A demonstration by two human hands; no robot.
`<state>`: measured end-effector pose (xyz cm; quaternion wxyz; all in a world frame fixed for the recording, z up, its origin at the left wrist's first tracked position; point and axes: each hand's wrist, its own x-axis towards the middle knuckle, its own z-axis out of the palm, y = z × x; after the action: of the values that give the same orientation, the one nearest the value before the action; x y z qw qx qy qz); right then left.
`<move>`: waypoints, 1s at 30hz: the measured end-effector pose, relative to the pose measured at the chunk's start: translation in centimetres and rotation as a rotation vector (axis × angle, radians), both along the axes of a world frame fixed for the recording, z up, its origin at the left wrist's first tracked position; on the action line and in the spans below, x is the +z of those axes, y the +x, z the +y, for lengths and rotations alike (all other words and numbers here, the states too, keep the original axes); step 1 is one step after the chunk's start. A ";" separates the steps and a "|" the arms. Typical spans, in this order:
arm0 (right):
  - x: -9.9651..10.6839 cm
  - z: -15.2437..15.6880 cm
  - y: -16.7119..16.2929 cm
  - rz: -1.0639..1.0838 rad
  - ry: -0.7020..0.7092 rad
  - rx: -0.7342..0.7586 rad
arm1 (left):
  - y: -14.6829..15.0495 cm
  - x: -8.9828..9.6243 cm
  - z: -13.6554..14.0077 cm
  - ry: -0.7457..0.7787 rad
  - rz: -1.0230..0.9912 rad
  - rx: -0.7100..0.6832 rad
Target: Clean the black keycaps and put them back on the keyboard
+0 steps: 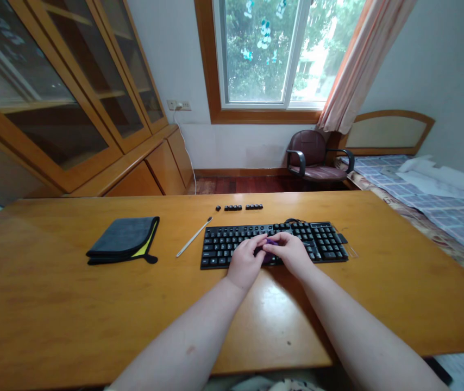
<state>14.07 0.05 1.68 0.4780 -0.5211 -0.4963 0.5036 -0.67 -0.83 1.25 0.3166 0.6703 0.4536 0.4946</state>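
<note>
Both hands are over the middle of a black keyboard (219,247) lying flat on the desk. The fingers of my left hand (243,260) and my right hand (295,254) are drawn together at the fingertips. Between them is a small purple lump (271,243), soft-looking and mostly hidden by my fingers; its exact kind I cannot make out. Beyond the keyboard, loose black keycaps (233,207) stand in short rows. A thin white stick with a dark bristly tip (193,237) lies left of the keyboard.
A folded grey cloth (121,238) with black edging lies on the left of the wooden desk (52,304). A thin wire tool (352,250) lies by the keyboard's right end. Beyond the desk are a glass-door cabinet (93,136), an armchair (315,155) and a bed (403,179).
</note>
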 end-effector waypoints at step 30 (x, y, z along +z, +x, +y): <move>1.7 -0.6 0.9 -0.437 0.627 0.089 | 0.1 0.3 0.9 -0.271 -0.557 -0.218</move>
<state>14.95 -0.53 3.41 0.4748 -0.4227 -0.7384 0.2250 -0.61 0.06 1.54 0.5657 0.5057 0.3371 0.5573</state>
